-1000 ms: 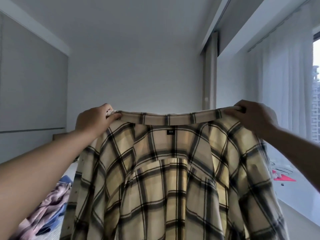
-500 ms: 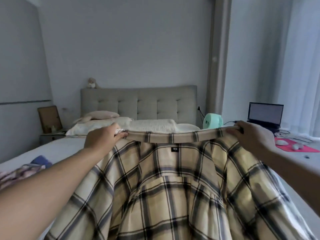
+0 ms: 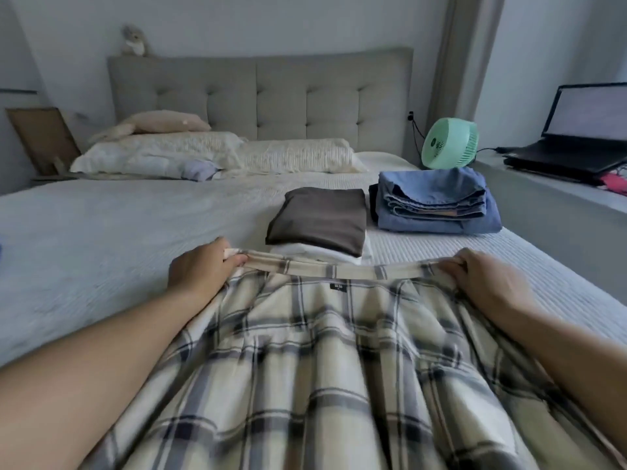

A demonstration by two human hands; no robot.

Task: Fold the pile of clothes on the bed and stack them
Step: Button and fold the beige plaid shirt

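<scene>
Roughly midway, I'd judge: folded brown garment on a white one at 12 o'clock, folded blue denim stack at 1 o'clock on the grey bed. Left hand and right hand each pinch a collar end of the cream plaid flannel shirt, spread unfolded at 6 o'clock. It needs folding, then stacking; remaining pile not visible.

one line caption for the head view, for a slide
Both hands, left and right, hold a plaid shirt by its collar over the bed.

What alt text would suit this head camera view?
Two hands, left hand and right hand, grip a plaid shirt by its collar over a bed, near folded clothes and jeans.
</scene>
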